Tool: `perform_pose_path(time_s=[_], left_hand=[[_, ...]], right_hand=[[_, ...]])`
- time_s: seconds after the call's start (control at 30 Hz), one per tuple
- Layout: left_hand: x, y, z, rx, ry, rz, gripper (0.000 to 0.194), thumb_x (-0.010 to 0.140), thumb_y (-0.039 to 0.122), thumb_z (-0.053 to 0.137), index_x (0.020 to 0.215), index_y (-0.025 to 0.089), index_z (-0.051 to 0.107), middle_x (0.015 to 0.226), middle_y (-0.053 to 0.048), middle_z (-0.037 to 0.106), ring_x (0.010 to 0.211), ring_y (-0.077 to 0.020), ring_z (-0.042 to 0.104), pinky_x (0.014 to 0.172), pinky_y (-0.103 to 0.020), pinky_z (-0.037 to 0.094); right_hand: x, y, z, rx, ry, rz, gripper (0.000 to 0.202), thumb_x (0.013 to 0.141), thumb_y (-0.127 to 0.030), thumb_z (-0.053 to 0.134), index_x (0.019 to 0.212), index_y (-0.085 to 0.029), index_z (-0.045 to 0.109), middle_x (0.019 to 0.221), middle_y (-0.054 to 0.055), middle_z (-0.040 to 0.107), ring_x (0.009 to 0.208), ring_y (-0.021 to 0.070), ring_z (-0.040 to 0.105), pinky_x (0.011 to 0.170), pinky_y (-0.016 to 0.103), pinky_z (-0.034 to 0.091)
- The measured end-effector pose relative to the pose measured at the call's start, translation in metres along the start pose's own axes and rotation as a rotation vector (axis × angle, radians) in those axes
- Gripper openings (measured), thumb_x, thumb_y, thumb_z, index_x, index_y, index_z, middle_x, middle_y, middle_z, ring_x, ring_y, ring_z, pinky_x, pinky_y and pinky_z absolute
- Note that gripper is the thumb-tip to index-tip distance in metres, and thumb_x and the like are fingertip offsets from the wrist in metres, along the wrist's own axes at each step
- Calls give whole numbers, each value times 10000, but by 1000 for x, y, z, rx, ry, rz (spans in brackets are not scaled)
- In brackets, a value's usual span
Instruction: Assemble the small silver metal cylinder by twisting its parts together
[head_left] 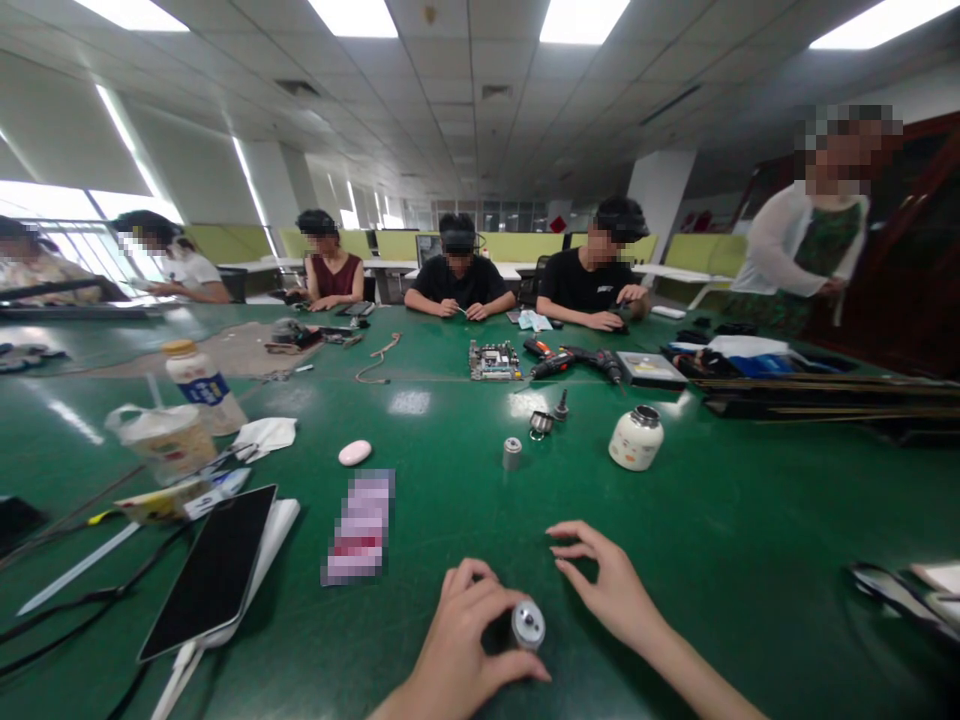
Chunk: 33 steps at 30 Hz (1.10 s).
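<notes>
My left hand (469, 640) curls its thumb and fingers around a short silver metal cylinder (528, 626) near the front of the table. The cylinder's round end face, with small dark holes in it, points up toward me. Just to the right, my right hand (611, 585) hovers with fingers apart and nothing between them. Farther ahead stands a second small metal cylinder (512, 454). Behind it lie a silver metal fitting (540, 424) and a dark pointed part (561, 405).
A white jar (636, 440) stands right of centre. To the left are a tablet (214, 570) with cables, a drink bottle (202, 385), a pink oval case (355, 453) and a purple packet (361, 525). A circuit board (495, 360) and power drills (551, 358) lie beyond; several people sit opposite.
</notes>
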<state>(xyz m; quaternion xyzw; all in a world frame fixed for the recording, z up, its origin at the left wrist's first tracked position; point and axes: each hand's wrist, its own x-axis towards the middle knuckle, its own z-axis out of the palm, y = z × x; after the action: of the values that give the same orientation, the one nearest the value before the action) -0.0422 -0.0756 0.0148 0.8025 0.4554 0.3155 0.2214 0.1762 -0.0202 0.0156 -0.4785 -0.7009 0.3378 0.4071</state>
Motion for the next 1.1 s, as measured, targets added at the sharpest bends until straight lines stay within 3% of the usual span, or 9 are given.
perform_pose_path(time_s=[0.1, 0.27, 0.4, 0.57, 0.77, 0.97, 1.1], left_hand=[[1, 1, 0, 2, -7, -7, 511, 596, 586, 802, 979, 259, 715, 918, -31, 721, 933, -268, 536, 816, -399, 425], [0, 0, 0, 0, -10, -5, 493, 615, 579, 796, 980, 260, 709, 911, -29, 710, 933, -264, 531, 807, -386, 419], [-1, -2, 2, 8, -3, 20, 453, 668, 574, 769, 970, 243, 700, 887, -34, 689, 920, -256, 524, 795, -374, 411], [-1, -3, 4, 18, 13, 41, 355, 716, 510, 771, 894, 213, 693, 827, -28, 671, 902, -245, 519, 786, -358, 401], [-1, -4, 3, 19, 1, 48, 318, 728, 447, 787, 953, 240, 700, 838, -17, 681, 904, -242, 526, 787, -357, 404], [-1, -4, 3, 19, 3, 43, 420, 692, 531, 781, 980, 237, 699, 881, -31, 694, 919, -249, 525, 797, -367, 416], [-1, -4, 3, 25, 1, 42, 419, 693, 554, 765, 960, 236, 706, 855, -33, 689, 908, -251, 529, 789, -369, 418]], right_hand=[[-1, 4, 2, 7, 1, 8, 193, 815, -165, 615, 1002, -209, 635, 1023, 62, 717, 883, 228, 730, 853, 393, 560], [-16, -39, 2, 83, -17, -31, 186, 839, -180, 636, 1017, -229, 618, 1043, 55, 711, 904, 207, 718, 878, 361, 544], [-31, -62, 10, 8, -111, -224, 224, 813, -73, 635, 943, -254, 654, 979, 18, 728, 974, 200, 675, 997, 399, 458], [-37, -57, 20, -53, -163, -328, 301, 812, -3, 599, 946, -270, 634, 937, -22, 733, 930, 173, 663, 1006, 402, 409], [-34, -60, 19, -121, -117, -246, 232, 776, -77, 682, 922, -255, 655, 833, -2, 695, 804, 191, 632, 753, 339, 484], [-35, -58, 20, -74, -96, -262, 271, 758, -42, 657, 941, -242, 651, 1010, 32, 705, 1005, 214, 627, 894, 369, 476], [-35, -57, 21, 29, -104, -280, 200, 818, -54, 622, 888, -238, 658, 960, 21, 723, 938, 174, 665, 849, 305, 512]])
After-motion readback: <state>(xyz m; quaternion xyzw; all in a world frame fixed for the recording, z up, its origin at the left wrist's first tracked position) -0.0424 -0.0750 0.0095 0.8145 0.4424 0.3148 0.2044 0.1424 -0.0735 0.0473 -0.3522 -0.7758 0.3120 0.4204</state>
